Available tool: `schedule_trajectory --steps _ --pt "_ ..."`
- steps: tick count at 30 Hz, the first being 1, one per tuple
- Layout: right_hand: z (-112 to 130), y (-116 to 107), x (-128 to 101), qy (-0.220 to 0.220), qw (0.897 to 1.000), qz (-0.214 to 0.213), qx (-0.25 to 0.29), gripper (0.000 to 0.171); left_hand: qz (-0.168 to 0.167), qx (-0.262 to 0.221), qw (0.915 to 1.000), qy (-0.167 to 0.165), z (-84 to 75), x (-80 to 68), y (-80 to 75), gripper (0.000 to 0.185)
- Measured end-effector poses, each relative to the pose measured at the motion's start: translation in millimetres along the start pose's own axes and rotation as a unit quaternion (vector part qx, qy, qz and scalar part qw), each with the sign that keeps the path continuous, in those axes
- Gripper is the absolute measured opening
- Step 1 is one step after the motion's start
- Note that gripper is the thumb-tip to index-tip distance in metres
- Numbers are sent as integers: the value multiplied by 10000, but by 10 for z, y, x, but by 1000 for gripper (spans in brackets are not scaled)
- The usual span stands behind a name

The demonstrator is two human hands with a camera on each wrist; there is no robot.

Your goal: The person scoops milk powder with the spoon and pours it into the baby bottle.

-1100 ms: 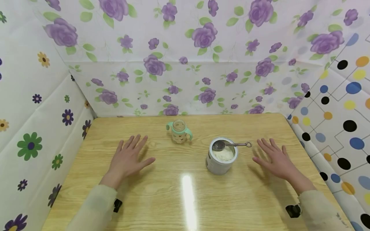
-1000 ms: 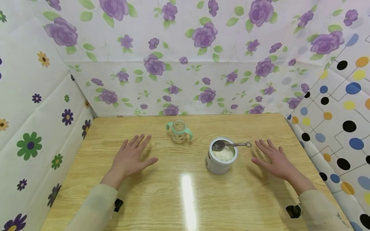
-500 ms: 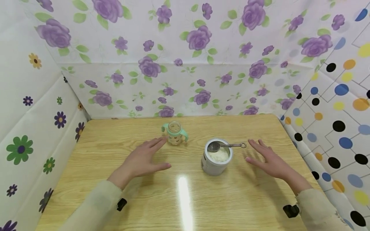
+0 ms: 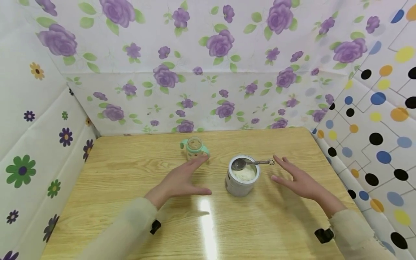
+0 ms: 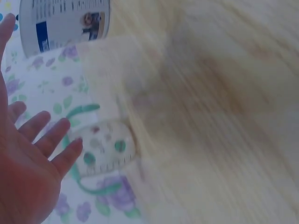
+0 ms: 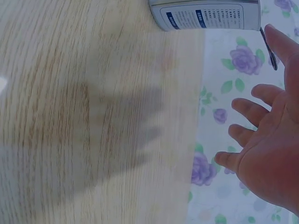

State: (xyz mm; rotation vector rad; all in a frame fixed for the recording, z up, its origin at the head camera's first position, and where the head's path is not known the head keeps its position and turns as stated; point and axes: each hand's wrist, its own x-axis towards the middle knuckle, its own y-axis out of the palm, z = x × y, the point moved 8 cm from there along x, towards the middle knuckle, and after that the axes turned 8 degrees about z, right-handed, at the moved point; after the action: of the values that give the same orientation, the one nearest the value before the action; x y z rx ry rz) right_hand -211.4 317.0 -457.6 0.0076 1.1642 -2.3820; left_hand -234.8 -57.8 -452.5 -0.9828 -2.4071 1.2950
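Bottle (image 4: 194,147) stands at the back of the desk (image 4: 113,180), its green handle just beyond the left hand (image 4: 182,180), whose grip is wide, fingers straight, holding nothing. Right hand (image 4: 297,178) hovers spread beside the tin (image 4: 241,180), near the spoon (image 4: 253,163) on its rim.

Left hand (image 4: 182,180) reaches toward the baby bottle (image 4: 194,148); right hand (image 4: 297,178) hovers beside the powder tin (image 4: 242,180).

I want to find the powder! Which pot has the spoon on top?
The grey tin, nearer the right hand. A metal spoon rests across its open rim, white powder inside. The small bottle with green handles has none.
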Motion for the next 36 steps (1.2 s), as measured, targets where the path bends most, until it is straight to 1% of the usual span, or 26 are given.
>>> schedule_trajectory --steps 3,6,9,11,16,21,26,28,36 --pt "15 17 -5 -14 9999 -20 111 79 -5 -253 9997 68 -41 108 85 116" --pt "20 35 -11 5 9997 -45 225 78 -84 -563 9983 143 -80 211 157 117" --pt "21 61 -5 21 9994 -45 334 77 -166 -908 9955 196 -113 300 221 117" --pt "25 79 0 20 9992 -39 404 76 -219 -1220 9920 231 -135 347 263 117" --pt "5 136 22 56 9976 45 691 73 -343 -1883 9811 284 -163 461 361 115" --pt "-9 204 57 28 9944 102 1049 69 -383 -2356 9705 347 -181 571 439 117" --pt "-17 247 102 -73 9898 147 1417 66 -389 -2869 9561 450 -193 637 509 113" --pt "-26 255 114 -96 9882 150 1519 65 -392 -3053 9502 483 -193 660 538 111" --pt "-88 292 112 -45 9815 166 1906 64 -455 -3549 9323 529 -228 727 637 103"
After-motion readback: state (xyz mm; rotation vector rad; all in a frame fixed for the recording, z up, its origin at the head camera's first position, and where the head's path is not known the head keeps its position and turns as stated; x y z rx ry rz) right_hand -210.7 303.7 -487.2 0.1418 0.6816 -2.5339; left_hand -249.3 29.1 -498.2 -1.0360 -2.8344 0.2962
